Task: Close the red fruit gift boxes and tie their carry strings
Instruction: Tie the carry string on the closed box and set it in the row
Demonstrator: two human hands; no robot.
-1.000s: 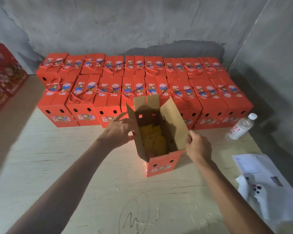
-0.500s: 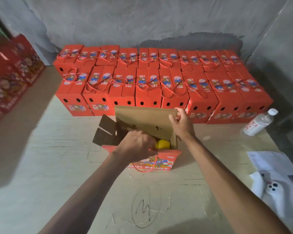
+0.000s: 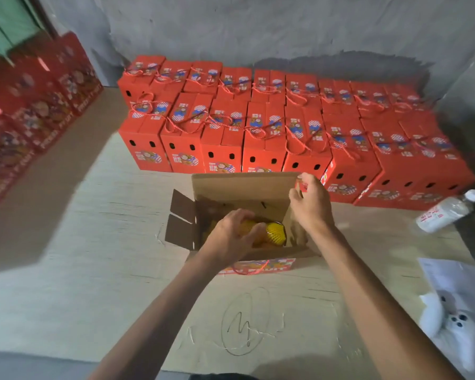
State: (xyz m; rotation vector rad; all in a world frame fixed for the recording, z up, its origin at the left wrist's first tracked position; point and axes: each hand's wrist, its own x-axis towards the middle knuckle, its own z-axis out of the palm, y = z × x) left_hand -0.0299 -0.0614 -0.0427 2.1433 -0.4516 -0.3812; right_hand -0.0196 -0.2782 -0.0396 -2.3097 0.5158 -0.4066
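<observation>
Grey plastered walls [image 3: 258,26] meet in a corner at right, above a pale board floor [image 3: 80,283] bearing a scribbled pen mark [image 3: 244,325]. Two rows of closed boxes [image 3: 272,124], red with strings across their tops, stand along the back wall, packed touching one another. A further stack of red cartons [image 3: 30,111] runs along the left edge, blurred. The open box [image 3: 242,212] sits on the floor just in front of the front row, its brown rear flap [image 3: 244,185] raised upright and its left side flaps [image 3: 180,220] folded outward. Its red printed front panel [image 3: 269,266] faces the camera, with a loop of red string [image 3: 254,270] hanging over it. Inside lies yellow fruit [image 3: 274,233] in foam netting. The left hand [image 3: 231,237] reaches into the box, fingers curled over the fruit and gripping it. The right hand [image 3: 310,204] pinches the right upper corner of the rear flap between thumb and fingers. A clear bottle [image 3: 447,211] lies on its side at right, well apart from the box. Below it a paper sheet [image 3: 455,281] lies beside a white controller [image 3: 450,322].
</observation>
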